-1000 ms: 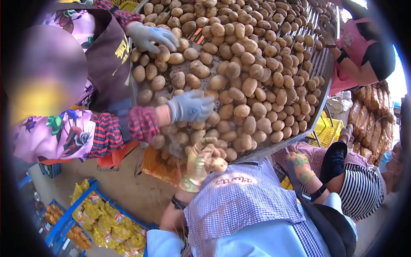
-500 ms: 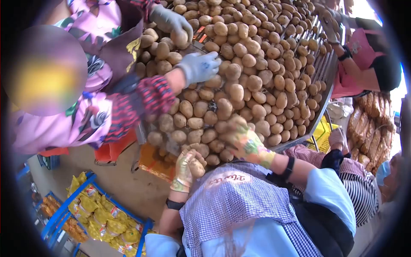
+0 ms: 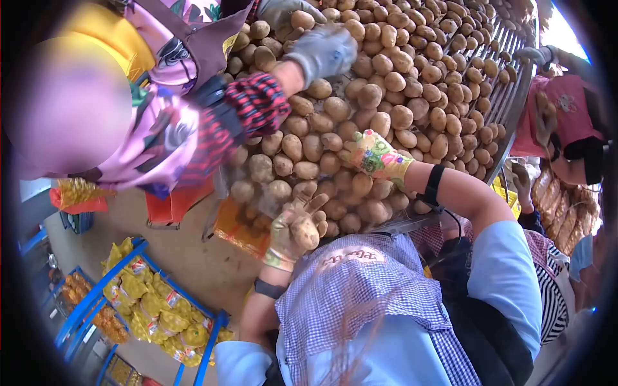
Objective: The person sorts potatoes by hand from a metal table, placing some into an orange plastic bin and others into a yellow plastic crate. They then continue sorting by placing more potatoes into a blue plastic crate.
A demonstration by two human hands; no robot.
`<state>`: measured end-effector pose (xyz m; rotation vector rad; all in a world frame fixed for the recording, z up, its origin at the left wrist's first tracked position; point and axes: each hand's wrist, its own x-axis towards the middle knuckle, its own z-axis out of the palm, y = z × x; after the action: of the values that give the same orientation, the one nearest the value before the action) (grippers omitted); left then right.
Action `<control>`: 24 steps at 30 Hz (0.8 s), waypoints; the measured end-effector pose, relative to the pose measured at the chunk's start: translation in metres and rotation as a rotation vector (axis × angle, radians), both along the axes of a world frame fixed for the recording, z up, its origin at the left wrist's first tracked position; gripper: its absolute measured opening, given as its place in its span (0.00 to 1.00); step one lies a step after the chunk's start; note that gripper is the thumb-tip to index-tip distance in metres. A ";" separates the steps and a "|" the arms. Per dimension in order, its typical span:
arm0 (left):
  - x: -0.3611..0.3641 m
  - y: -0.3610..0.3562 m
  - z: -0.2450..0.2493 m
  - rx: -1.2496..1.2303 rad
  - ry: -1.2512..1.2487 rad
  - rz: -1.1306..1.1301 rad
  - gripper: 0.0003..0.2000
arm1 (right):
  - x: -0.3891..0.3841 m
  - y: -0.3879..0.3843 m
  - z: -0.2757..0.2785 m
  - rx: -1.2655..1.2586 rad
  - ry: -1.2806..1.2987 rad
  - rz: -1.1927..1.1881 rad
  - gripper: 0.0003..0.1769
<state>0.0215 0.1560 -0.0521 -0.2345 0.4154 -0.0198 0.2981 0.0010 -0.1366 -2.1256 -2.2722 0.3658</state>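
Far left of the pile, down on the floor, yellow bags lie in a blue rack; their labels are too small to read. Above them, at the pile's left edge, a co-worker in a red checked sleeve reaches a grey glove onto the potatoes. The yellow print on that person's brown apron cannot be made out.

At the near-left corner of the pile, just off its edge, the left hand is raised in a flowered glove. Its fingers are clamped on one potato, which is clear of the heap. Below it, nearer the camera than the pile, the person's own checked bib bears a line of red writing (seen upside down and not legible).

The right hand, gloved alike, lies palm down on the pile near its front. Its fingers are bent over the potatoes there, and whether they grip one I cannot tell. A black band circles that wrist.

The pile covers a slatted metal desk. Beyond the pile's right edge stands a second co-worker in a pink top, whose small emblem is unreadable, and net sacks stand below.
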 end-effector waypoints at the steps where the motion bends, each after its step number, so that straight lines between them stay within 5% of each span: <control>1: 0.000 0.001 -0.004 0.001 0.000 0.004 0.31 | -0.003 0.013 0.025 0.001 0.000 0.004 0.24; 6: 0.012 -0.002 -0.005 0.227 0.086 -0.088 0.32 | -0.032 0.023 0.084 -0.238 0.546 -0.554 0.35; 9: 0.018 0.000 0.001 0.399 0.156 -0.142 0.33 | -0.070 0.005 0.095 -0.093 1.958 -0.938 0.41; 10: 0.014 0.006 -0.010 0.390 -0.024 -0.103 0.34 | -0.086 0.007 0.112 0.043 2.246 -0.817 0.35; 11: 0.011 0.006 -0.018 0.371 -0.201 -0.067 0.35 | -0.084 0.006 0.110 -0.139 2.245 -1.006 0.30; 12: 0.030 0.007 0.041 0.650 0.104 -0.177 0.39 | -0.082 0.004 0.108 -0.137 2.306 -0.967 0.28; 17: 0.030 0.008 0.055 0.866 0.131 -0.223 0.45 | -0.082 0.013 0.123 -0.072 2.266 -0.881 0.31; 19: 0.031 0.003 0.050 1.145 0.149 -0.255 0.41 | -0.094 0.015 0.123 0.108 1.986 -0.699 0.38; 24: 0.040 0.000 0.068 1.381 0.155 -0.187 0.31 | -0.107 0.018 0.134 0.131 2.121 -0.828 0.46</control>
<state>0.0611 0.1558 0.0163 1.1701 0.5208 0.1028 0.1906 0.0185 -0.0027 -0.9476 -0.1821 1.3040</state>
